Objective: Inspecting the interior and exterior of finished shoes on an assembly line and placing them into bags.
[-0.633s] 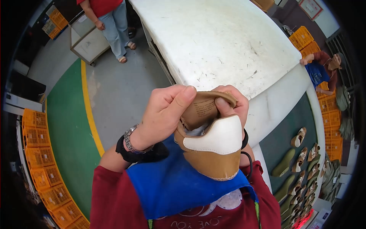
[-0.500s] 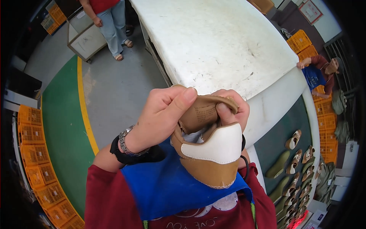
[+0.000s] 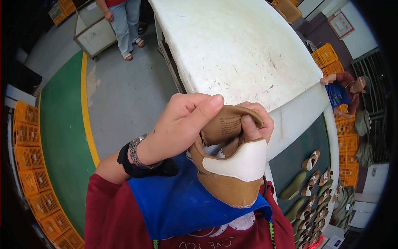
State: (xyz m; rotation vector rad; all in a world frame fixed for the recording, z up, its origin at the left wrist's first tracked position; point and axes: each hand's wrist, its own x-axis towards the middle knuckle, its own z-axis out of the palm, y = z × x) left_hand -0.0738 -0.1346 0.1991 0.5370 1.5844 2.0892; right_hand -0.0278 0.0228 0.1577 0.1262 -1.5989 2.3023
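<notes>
Between my hands is a shoe upper (image 3: 236,164), tan with a white panel and stitched along its lower edge. Its printed tan tongue (image 3: 224,122) stands up out of the opening. On the left, my left hand (image 3: 184,122) is closed, pinching the upper's far edge with thumb and fingers. The thumb of my right hand (image 3: 258,122) presses on the tongue's inner face, its fingers wrapped behind. The upper hangs in front of my blue apron (image 3: 174,197); most of its interior is hidden by my hands and the white panel.
A large white-topped table (image 3: 232,45) lies ahead. To the right, a dark green belt (image 3: 286,157) carries several shoe uppers and green shoe lasts (image 3: 293,186). Orange crates (image 3: 31,155) line the left; a cart (image 3: 95,39) and a standing person (image 3: 126,25) are far left. Another person (image 3: 344,93) is at right.
My view has shifted slightly, so the table and belt sit a little differently in it. Both hands keep their hold on the upper, which has moved slightly right in view.
</notes>
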